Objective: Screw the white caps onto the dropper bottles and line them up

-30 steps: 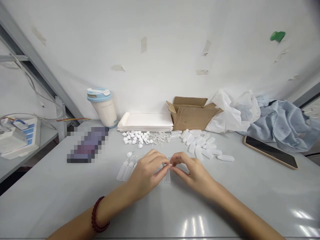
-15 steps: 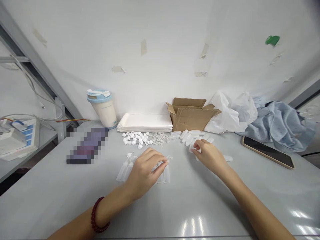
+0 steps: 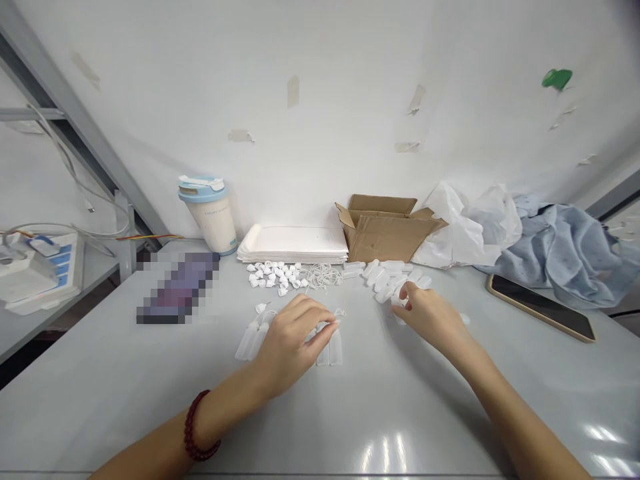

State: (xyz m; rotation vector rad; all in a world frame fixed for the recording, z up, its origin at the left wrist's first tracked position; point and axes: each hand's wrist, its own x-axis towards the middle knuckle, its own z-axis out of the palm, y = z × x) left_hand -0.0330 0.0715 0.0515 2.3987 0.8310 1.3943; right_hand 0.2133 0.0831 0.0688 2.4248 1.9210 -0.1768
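Observation:
My left hand [image 3: 295,340] hovers over a row of clear plastic tubes [image 3: 336,345], its thumb and fingertips pinched together; what they hold, if anything, is too small to name. More tubes [image 3: 248,340] with a looped string lie left of that hand, a small white cap [image 3: 261,308] above them. My right hand [image 3: 430,313] is at the near edge of a pile of clear tubes [image 3: 385,277], thumb and forefinger curled with a gap between them. Behind my left hand are several white caps [image 3: 274,277] and a tangle of white strings [image 3: 323,275].
A stack of white envelopes [image 3: 295,243], an open cardboard box [image 3: 390,237] and a white plastic bag [image 3: 455,230] stand along the wall. A cup [image 3: 213,217] is at the back left. A phone [image 3: 540,307] lies by blue cloth [image 3: 575,247] on the right.
My right hand has shifted slightly right and down, and its thumb and forefinger look a little further apart. My left hand keeps its pinched pose. The whole view has shifted slightly.

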